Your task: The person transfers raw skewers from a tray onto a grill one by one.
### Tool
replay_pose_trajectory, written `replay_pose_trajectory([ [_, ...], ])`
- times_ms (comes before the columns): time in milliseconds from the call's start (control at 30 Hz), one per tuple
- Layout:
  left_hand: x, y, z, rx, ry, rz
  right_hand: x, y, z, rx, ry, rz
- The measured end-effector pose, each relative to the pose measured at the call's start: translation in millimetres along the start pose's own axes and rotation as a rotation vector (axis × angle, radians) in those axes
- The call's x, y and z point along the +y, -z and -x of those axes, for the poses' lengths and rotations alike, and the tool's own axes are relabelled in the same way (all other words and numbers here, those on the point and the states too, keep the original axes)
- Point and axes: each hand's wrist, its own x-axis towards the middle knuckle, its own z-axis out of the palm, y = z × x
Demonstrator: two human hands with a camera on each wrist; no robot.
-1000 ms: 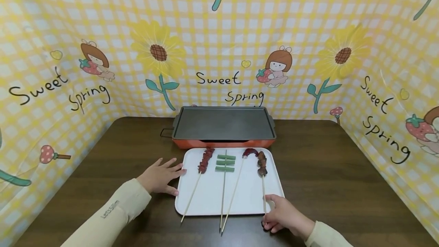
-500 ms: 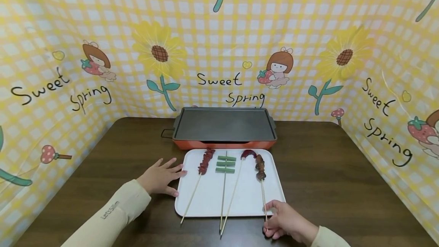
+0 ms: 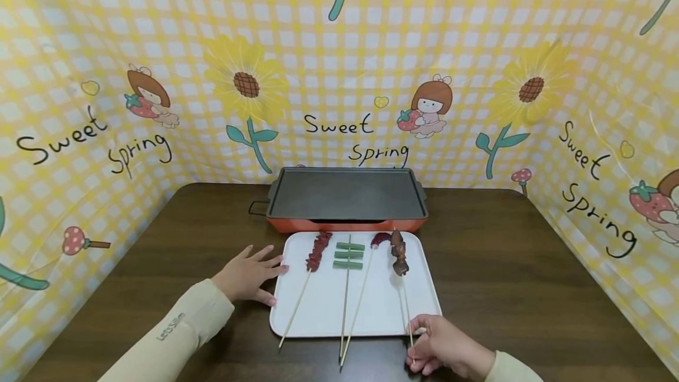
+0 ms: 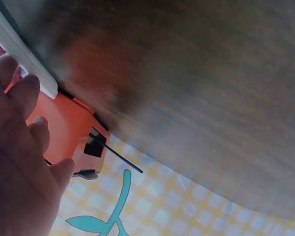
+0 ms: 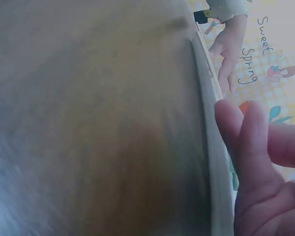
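Observation:
In the head view my right hand (image 3: 437, 343) pinches the lower stick of a brown meat skewer (image 3: 399, 255) at the front right of the white tray (image 3: 313, 320). The meat end leans left over the tray, a faint shadow beside its stick. My left hand (image 3: 246, 276) lies with spread fingers, its fingertips at the tray's left rim. Also on the tray are a red meat skewer (image 3: 318, 252), a skewer of green vegetable pieces (image 3: 356, 256) and one with a dark red curved piece (image 3: 379, 240), partly overlapped by the brown meat.
Just behind the tray stands an orange griddle (image 3: 345, 193) with a flat dark plate and a wire handle on its left. Several stick ends jut past the tray's front rim over the brown table (image 3: 509, 287). A checked cloth (image 3: 339, 63) hangs around the back and sides.
My right hand has drawn slightly toward me with the brown meat skewer, whose meat end has swung left. The dark red piece has shifted slightly left. My left hand stays put.

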Motion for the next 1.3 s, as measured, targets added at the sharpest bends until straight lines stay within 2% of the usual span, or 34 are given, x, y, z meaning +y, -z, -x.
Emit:
replay_pose_trajectory([
  [233, -0.6, -1.3, -1.4, 0.004, 0.004, -0.009, -16.5, 5.6, 0.8, 0.017, 0.021, 0.056],
  [500, 0.8, -1.6, -0.5, -0.004, -0.001, 0.004, -22.7, 9.0, -3.5, 0.029, 0.058, 0.052],
  [833, -0.3, -4.4, -0.2, 0.003, 0.010, 0.003, -27.7, 22.9, -16.3, 0.053, 0.064, 0.109],
  [1300, -1.9, -3.8, 2.6, 0.025, -0.016, -0.036, -58.7, 40.4, -40.6, 0.127, 0.063, 0.133],
])
